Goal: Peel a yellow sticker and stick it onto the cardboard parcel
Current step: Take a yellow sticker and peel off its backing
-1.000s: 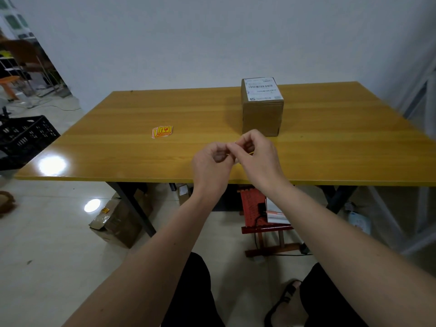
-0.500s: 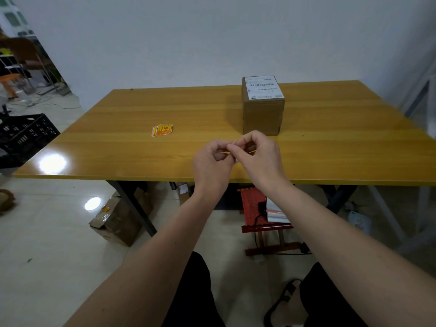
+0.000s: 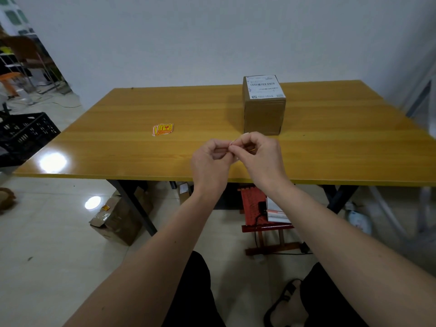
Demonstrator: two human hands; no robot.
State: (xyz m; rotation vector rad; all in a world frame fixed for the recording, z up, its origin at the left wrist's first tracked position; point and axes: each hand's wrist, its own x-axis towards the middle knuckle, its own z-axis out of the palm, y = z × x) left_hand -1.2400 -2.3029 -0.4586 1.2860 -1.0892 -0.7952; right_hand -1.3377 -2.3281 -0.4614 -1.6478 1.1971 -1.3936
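Pinched between both hands over the table's (image 3: 118, 149) near edge is a sticker (image 3: 252, 151), mostly hidden; only a yellow sliver shows. Well left of the pinch lies the sticker stack (image 3: 163, 130), likely the supply. Left hand (image 3: 211, 161) closes fingertips on one side, probably bracing the backing. Right hand (image 3: 258, 156) nips the other side, seemingly to peel. Just beyond it stands the parcel (image 3: 263, 107), close for sticking, its front bare.
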